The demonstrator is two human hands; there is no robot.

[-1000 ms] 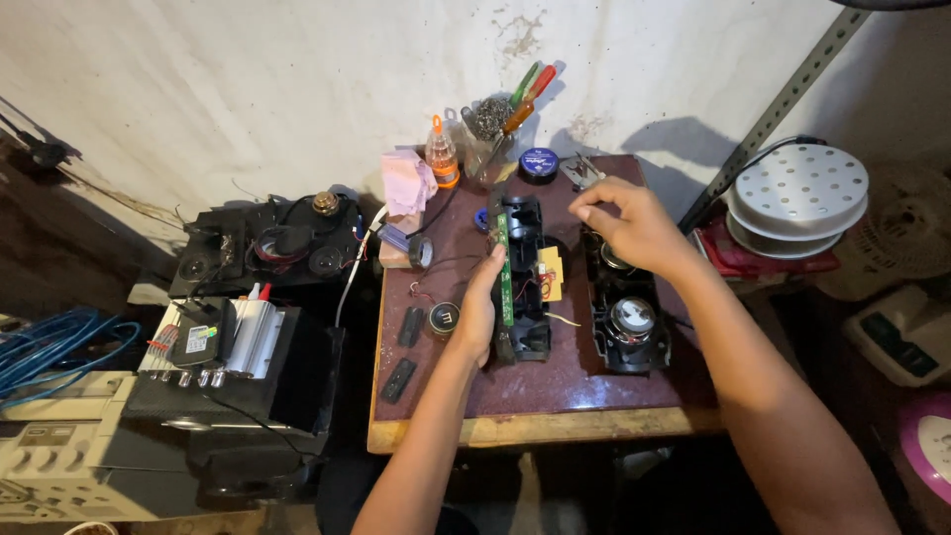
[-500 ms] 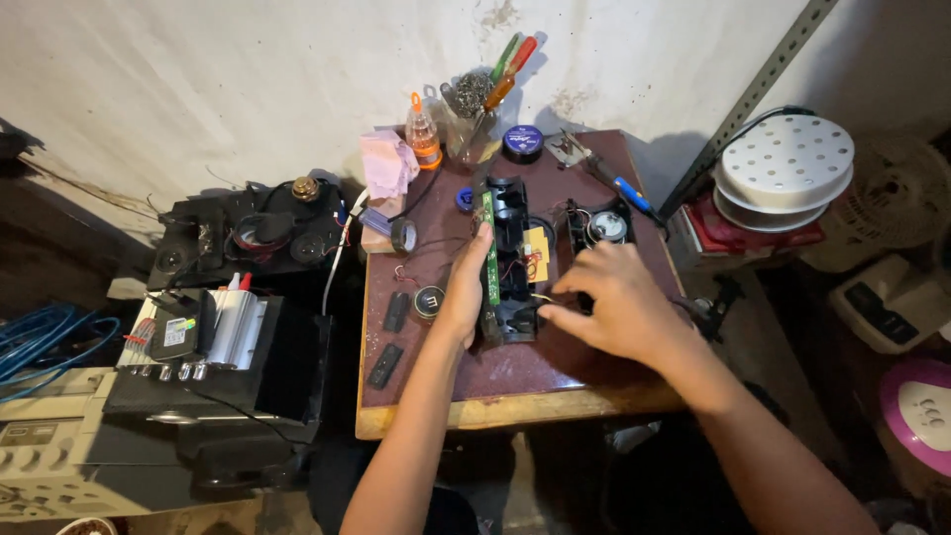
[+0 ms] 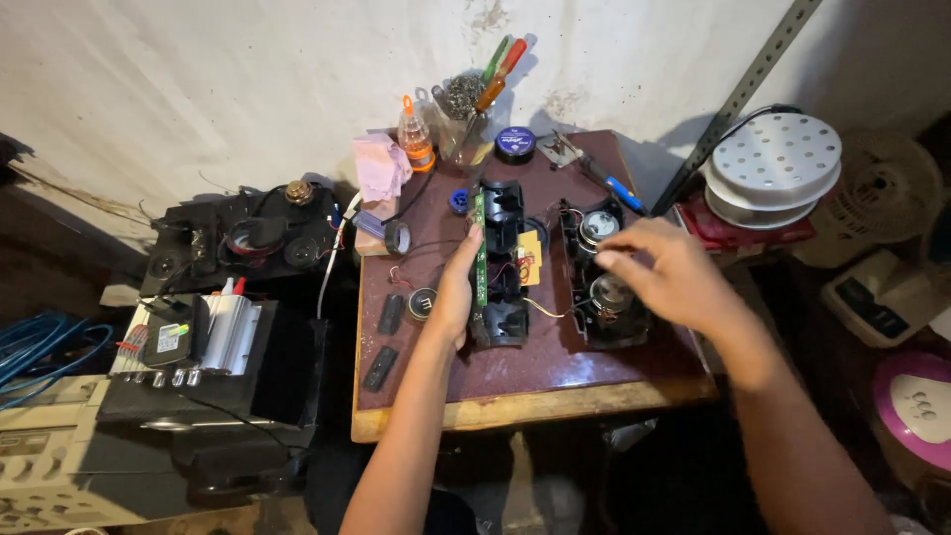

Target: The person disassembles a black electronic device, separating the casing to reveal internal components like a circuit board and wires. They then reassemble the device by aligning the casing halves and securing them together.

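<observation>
A black plastic casing half [image 3: 502, 267] lies lengthwise on a small dark red table [image 3: 535, 372], with a green circuit board [image 3: 480, 253] standing along its left edge. My left hand [image 3: 456, 292] rests against that board and the casing's left side. To the right lies a second black casing half [image 3: 599, 277] with two round speakers in it. My right hand [image 3: 669, 277] hovers over it with fingers bent near the lower speaker; whether it holds anything small is hidden. Thin wires run between the two halves.
At the table's back stand a glue bottle [image 3: 414, 129], a jar of screwdrivers [image 3: 475, 109], a dark round tin [image 3: 515, 142] and pliers [image 3: 594, 170]. Small black parts [image 3: 388, 337] lie at the left. Electronics [image 3: 208, 337] crowd the left side; white perforated discs [image 3: 773, 163] stand right.
My right hand went from the back of the right casing to the left casing's lower part, then back over the speaker casing. The view shifted. My left hand stayed on the board.
</observation>
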